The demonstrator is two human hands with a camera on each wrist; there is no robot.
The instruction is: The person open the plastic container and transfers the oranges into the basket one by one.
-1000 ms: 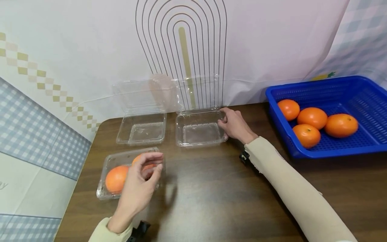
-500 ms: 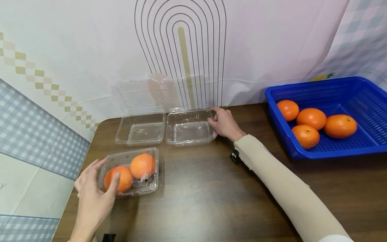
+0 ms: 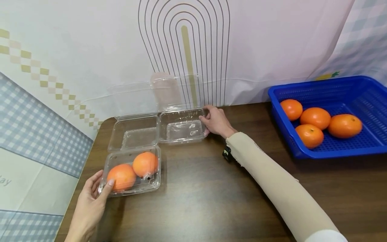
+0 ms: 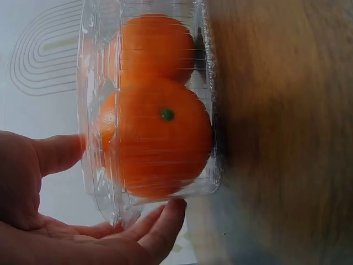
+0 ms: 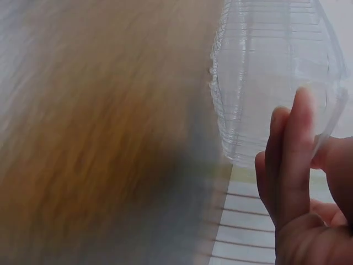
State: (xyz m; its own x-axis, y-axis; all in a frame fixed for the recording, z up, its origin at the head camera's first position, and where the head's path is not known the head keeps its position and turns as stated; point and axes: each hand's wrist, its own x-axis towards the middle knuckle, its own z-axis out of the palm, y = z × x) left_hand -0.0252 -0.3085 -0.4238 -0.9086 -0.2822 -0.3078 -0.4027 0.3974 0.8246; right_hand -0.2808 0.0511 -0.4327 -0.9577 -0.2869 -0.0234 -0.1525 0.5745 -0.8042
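The left hand (image 3: 90,200) has a snug pinch on the left end of the full box (image 3: 136,192), but some fingers hide behind the box when seen from above, and the arm is cut off. Two oranges (image 3: 145,164) sit inside the full box, a bit blurry through the shiny plastic. Well to the right of the full box is a blue basket (image 3: 347,154), cut off at the side, with four oranges (image 3: 315,118) in it. Just behind the full box is the first open box (image 3: 139,136); I can't tell if they touch. Behind and to the right of the full box is the second open box (image 3: 184,129). The right hand (image 3: 217,121) pinches its right end, the thumb partly hidden. Two see-through lids (image 3: 178,91) stand up behind, very hard to see.
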